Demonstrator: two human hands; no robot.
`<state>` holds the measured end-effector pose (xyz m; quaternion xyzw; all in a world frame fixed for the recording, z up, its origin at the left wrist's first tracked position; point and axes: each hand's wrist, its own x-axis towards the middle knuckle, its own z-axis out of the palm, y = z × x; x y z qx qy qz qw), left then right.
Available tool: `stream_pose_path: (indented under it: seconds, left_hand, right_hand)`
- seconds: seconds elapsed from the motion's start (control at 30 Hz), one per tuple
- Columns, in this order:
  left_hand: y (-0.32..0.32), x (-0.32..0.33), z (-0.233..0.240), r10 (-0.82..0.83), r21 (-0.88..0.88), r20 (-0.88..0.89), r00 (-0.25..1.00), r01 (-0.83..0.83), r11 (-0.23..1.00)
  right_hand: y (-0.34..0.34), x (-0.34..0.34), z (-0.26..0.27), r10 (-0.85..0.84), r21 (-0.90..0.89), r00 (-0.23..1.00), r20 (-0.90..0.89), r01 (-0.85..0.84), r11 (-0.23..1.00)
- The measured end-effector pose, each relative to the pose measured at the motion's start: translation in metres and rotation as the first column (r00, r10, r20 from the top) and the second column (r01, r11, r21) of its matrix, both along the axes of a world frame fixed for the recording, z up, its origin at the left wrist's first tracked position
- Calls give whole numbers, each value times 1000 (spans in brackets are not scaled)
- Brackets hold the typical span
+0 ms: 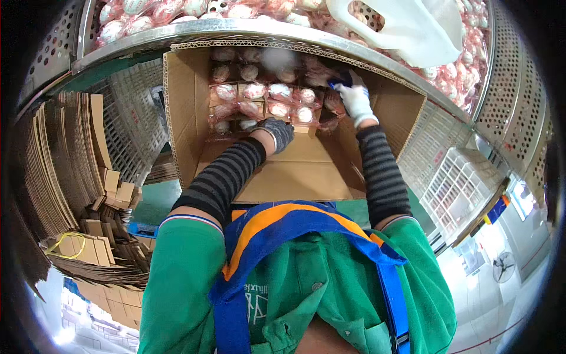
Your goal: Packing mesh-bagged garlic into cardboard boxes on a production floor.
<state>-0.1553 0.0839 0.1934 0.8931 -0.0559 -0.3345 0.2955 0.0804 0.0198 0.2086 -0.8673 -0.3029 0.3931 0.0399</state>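
Observation:
A large open cardboard box (305, 172) stands before me, with rows of plastic-wrapped baseballs (254, 90) inside, parted by cardboard dividers. My left hand (276, 132), in a dark grey glove, is at the near edge of the rows, its fingers curled down by the wrapped balls; what they hold is hidden. Deeper in at the right, my right hand (353, 95) wears a white glove with blue on the fingers. It reaches to the far right part of the rows, beside clear wrapping, and its fingertips are in shadow.
Beyond the box, a metal-edged tray (247, 27) holds many more wrapped baseballs, with a white plastic scoop-like container (411, 40) on them. Stacked cardboard sheets (66, 159) stand at left. White plastic crates (460, 190) are at right, others behind the box's left side.

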Motion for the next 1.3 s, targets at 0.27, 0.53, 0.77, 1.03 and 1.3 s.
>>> stream_pose_path:
  seconds: [0.27, 0.53, 0.77, 1.03, 1.3]
  left_hand:
    - [0, -6, -8, 87, -94, 19, 996, -85, 992]
    - [26, 9, 15, 363, -29, 80, 928, -362, 932]
    - [44, 13, -3, 339, 222, 21, 941, -335, 916]
    - [38, 12, -24, 288, 331, 32, 957, -282, 900]
    - [57, 18, 5, 347, 248, -170, 922, -301, 921]
  right_hand:
    - [-56, -84, 54, 366, -73, 923, -120, -376, 924]
    - [-39, -87, 36, 543, -241, 834, -96, -548, 801]
    - [3, -15, 29, 244, -13, 970, -11, -244, 970]
    - [-23, 50, -63, 137, 57, 984, 110, -144, 988]
    - [9, -1, 187, 73, 498, 976, 205, -168, 851]
